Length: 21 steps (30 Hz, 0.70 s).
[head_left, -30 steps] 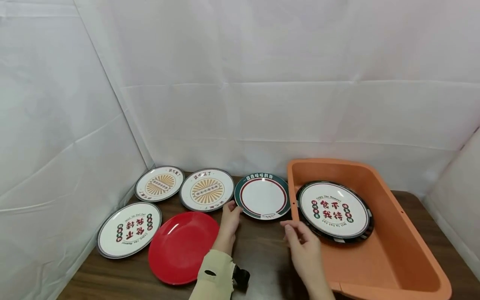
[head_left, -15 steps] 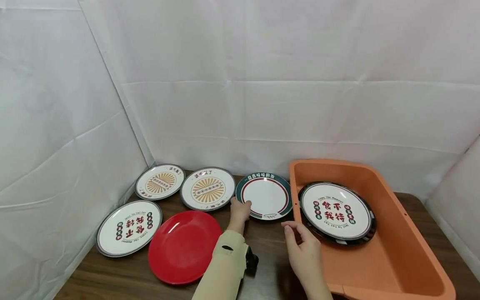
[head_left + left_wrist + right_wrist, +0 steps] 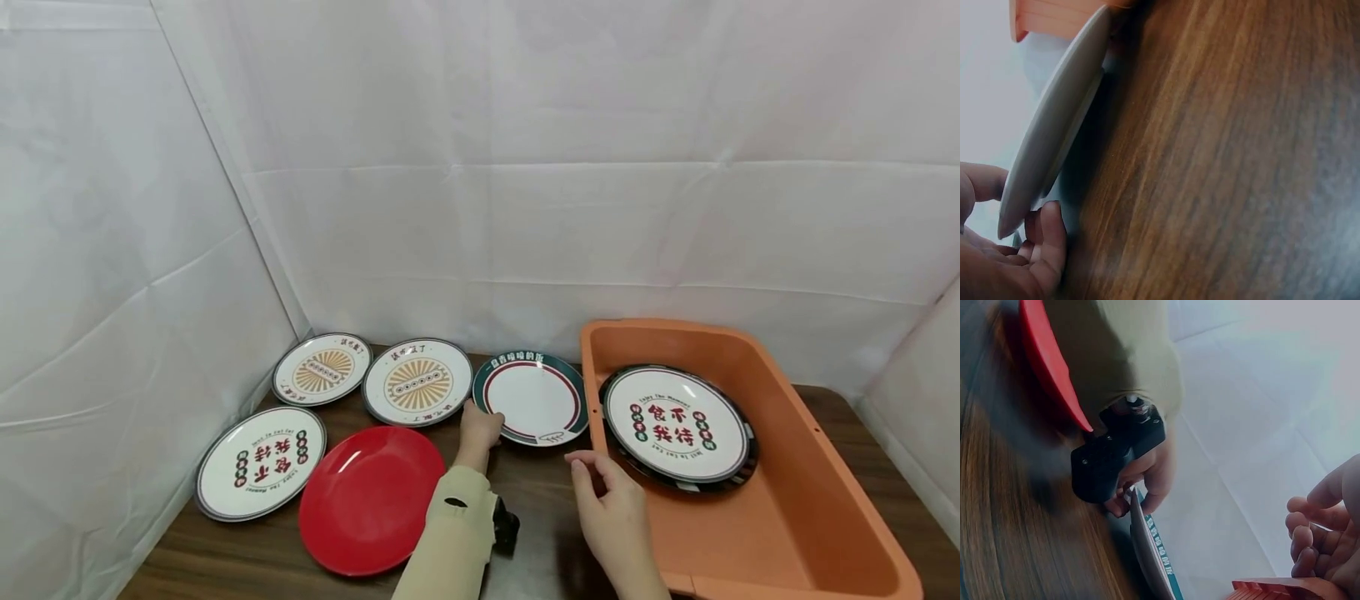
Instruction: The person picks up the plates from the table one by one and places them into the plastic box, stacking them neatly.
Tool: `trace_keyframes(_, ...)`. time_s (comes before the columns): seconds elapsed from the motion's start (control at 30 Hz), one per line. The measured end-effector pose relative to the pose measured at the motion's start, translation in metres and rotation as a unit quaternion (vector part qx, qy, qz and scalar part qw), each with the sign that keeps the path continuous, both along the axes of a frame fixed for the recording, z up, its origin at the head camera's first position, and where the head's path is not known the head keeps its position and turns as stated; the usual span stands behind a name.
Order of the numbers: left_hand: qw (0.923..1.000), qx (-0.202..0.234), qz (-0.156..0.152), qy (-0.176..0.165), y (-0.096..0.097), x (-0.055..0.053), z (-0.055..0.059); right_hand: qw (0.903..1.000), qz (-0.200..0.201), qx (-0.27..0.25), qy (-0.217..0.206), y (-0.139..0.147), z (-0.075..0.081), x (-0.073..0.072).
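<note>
At the back of the table lies a white plate with a green rim and a red ring [image 3: 534,396]. My left hand [image 3: 480,429] pinches its near-left edge. In the left wrist view the thumb is on the upper face of this plate [image 3: 1054,119], and the fingers curl under its rim, which stands a little above the wood. My right hand [image 3: 615,512] hangs by the left wall of the orange bin [image 3: 765,533], its fingers loosely curled around nothing. Inside that bin sits a white plate with red characters [image 3: 675,423], stacked over a dark-rimmed plate [image 3: 744,468].
Left of my left hand lies a red plate [image 3: 371,500]. Behind it are two plates with yellow sunbursts, the nearer one [image 3: 417,382] and the farther one [image 3: 322,369]. Another plate with red characters [image 3: 261,464] lies far left. White cloth [image 3: 480,225] walls the table.
My left hand has moved right from the gap beside the green-rimmed plate onto its edge and taken hold of it. The right hand has stayed nearly in place.
</note>
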<state>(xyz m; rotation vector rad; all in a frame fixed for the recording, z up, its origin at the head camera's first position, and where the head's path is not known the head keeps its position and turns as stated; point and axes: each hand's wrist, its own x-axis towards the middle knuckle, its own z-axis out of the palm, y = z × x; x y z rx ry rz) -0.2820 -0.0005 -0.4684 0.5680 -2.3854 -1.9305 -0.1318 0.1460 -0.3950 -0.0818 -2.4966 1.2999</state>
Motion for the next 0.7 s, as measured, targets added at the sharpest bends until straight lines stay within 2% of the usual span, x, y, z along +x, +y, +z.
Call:
trace_keyframes(0.2, 0.9993, 0.026, -0.002, 0.026, 0.0004, 0.0025, -0.0002, 0.9996, 0.005, 0.014, -0.025, 0.0013, 0.0027, 0.0021)
trace_keyframes(0.4, 0.9981, 0.047, 0.0, 0.04, -0.0005, 0.0075, 0.002, 0.9997, 0.01, 0.014, -0.019, 0.0013, 0.0033, 0.0024)
trace_keyframes(0.53, 0.9989, 0.02, -0.003, 0.042, 0.0012, 0.0081, 0.0009, 0.9997, 0.008, 0.015, -0.015, 0.0015, 0.0029, 0.002)
trace_keyframes(0.7, 0.9985, -0.046, -0.003, 0.028, 0.0046, 0.0086, -0.0013, 0.9998, 0.008, 0.014, -0.013, 0.0009, 0.0017, 0.0006)
